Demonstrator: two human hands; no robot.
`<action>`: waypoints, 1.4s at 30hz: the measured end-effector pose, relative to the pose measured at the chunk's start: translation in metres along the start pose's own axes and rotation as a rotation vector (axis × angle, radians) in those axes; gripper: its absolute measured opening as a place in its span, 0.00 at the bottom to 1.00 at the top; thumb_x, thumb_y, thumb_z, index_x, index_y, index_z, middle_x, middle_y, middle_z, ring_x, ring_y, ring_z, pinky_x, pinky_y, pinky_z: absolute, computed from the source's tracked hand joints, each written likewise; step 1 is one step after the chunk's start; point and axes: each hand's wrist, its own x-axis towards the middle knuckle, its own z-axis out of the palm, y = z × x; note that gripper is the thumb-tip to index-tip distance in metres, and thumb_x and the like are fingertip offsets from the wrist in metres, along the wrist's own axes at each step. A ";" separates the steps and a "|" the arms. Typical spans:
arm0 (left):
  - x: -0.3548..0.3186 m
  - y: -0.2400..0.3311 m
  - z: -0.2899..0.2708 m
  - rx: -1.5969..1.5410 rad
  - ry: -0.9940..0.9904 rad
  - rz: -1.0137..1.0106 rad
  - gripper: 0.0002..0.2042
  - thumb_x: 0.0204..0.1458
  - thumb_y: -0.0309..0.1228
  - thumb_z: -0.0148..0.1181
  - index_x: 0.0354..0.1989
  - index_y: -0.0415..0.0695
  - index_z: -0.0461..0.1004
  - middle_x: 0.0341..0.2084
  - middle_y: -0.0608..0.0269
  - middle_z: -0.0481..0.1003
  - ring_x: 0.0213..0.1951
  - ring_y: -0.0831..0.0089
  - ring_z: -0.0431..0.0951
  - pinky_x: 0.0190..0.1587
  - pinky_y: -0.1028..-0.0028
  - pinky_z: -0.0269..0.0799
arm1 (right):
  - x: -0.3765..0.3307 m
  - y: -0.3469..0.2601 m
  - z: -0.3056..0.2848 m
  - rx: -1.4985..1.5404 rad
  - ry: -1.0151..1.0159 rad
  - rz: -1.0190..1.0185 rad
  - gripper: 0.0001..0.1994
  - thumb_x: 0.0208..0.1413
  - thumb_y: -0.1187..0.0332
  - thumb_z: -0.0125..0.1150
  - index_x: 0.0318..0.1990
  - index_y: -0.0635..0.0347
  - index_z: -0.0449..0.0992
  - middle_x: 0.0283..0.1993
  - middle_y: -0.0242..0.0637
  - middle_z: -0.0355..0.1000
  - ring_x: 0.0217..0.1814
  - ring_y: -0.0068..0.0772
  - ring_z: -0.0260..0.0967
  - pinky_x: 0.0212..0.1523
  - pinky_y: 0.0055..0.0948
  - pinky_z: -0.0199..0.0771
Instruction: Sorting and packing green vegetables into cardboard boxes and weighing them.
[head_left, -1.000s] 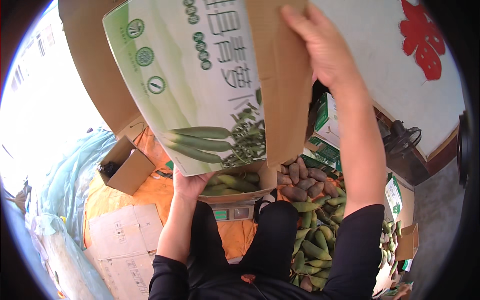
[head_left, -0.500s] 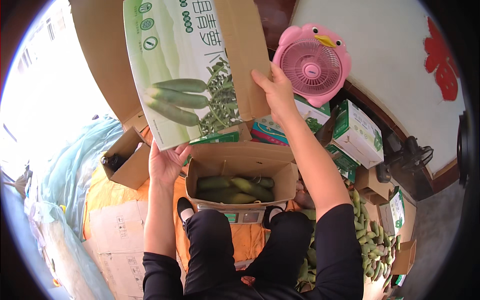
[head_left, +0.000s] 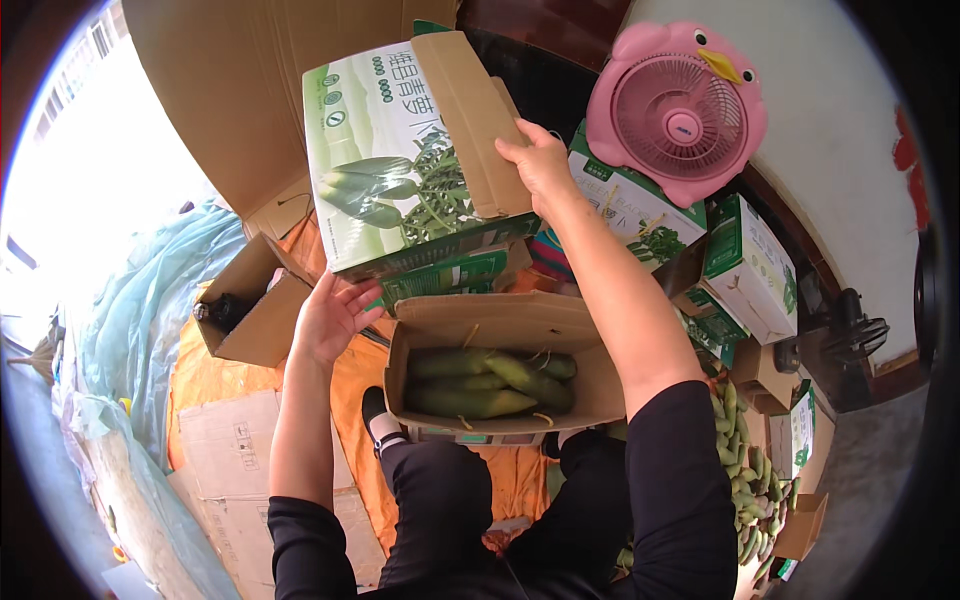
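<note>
A white and green printed carton, with pictures of green radishes and leaves and a brown flap, is tilted in front of me. My right hand grips its right edge by the flap, the thumb on top. At its lower left corner, my left hand is palm up, fingers stretched out and apart; whether they bear any weight I cannot tell. Between my feet and that carton stands an open brown carton holding several green radishes. It sits on a scale, mostly hidden.
A pink bird-shaped fan stands at the back right above printed cartons. Loose green radishes are heaped at the right. To the left are a small open box, blue plastic sheeting and flattened cardboard on orange sheeting.
The printed carton has moved down and away from me, tilting so its lower side shows. My right hand went with it; my left hand is now more open below its corner. The view has shifted.
</note>
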 end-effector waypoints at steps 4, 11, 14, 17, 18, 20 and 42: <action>0.016 -0.008 -0.018 0.019 -0.019 0.005 0.24 0.63 0.46 0.41 0.60 0.40 0.57 0.50 0.42 0.66 0.49 0.56 0.71 0.45 0.59 0.76 | 0.014 0.022 0.003 -0.048 -0.001 0.038 0.29 0.49 0.75 0.64 0.60 0.71 0.63 0.53 0.51 0.71 0.51 0.35 0.71 0.49 0.30 0.72; 0.043 -0.017 -0.026 0.050 0.072 -0.026 0.22 0.63 0.45 0.43 0.59 0.44 0.58 0.50 0.45 0.66 0.47 0.57 0.73 0.43 0.59 0.76 | 0.029 0.053 0.000 -0.139 0.037 0.083 0.27 0.49 0.73 0.64 0.59 0.69 0.66 0.53 0.51 0.71 0.51 0.36 0.71 0.49 0.29 0.72; 0.045 -0.033 -0.031 0.180 0.258 -0.004 0.21 0.60 0.43 0.51 0.58 0.44 0.64 0.49 0.54 0.69 0.45 0.62 0.74 0.41 0.64 0.74 | 0.024 0.083 -0.015 -0.457 -0.064 0.150 0.28 0.46 0.70 0.66 0.58 0.64 0.69 0.52 0.49 0.72 0.51 0.39 0.72 0.51 0.30 0.71; 0.035 -0.040 -0.031 0.265 0.196 0.074 0.22 0.60 0.41 0.51 0.60 0.44 0.62 0.46 0.56 0.71 0.43 0.64 0.74 0.40 0.65 0.74 | 0.029 0.101 -0.037 -0.555 -0.078 0.022 0.28 0.44 0.68 0.67 0.56 0.63 0.70 0.51 0.50 0.73 0.51 0.38 0.73 0.50 0.30 0.71; 0.031 -0.044 -0.024 0.317 0.212 0.099 0.23 0.61 0.40 0.51 0.62 0.44 0.60 0.44 0.57 0.72 0.41 0.68 0.75 0.40 0.67 0.74 | 0.033 0.101 -0.051 -0.580 -0.077 -0.018 0.27 0.44 0.66 0.67 0.54 0.64 0.72 0.49 0.51 0.74 0.50 0.37 0.74 0.49 0.29 0.72; 0.014 -0.043 -0.024 0.359 0.231 0.153 0.23 0.61 0.40 0.51 0.61 0.42 0.61 0.45 0.58 0.72 0.42 0.70 0.75 0.41 0.68 0.74 | 0.027 0.090 -0.056 -0.555 -0.126 -0.034 0.24 0.44 0.65 0.66 0.51 0.63 0.74 0.43 0.45 0.77 0.43 0.35 0.75 0.46 0.31 0.73; -0.116 -0.081 0.138 0.823 -0.041 0.608 0.17 0.62 0.31 0.48 0.57 0.35 0.66 0.51 0.52 0.71 0.54 0.66 0.71 0.53 0.69 0.69 | -0.434 0.176 -0.349 -0.605 0.515 0.363 0.10 0.52 0.73 0.61 0.42 0.64 0.77 0.35 0.36 0.76 0.37 0.25 0.72 0.40 0.26 0.71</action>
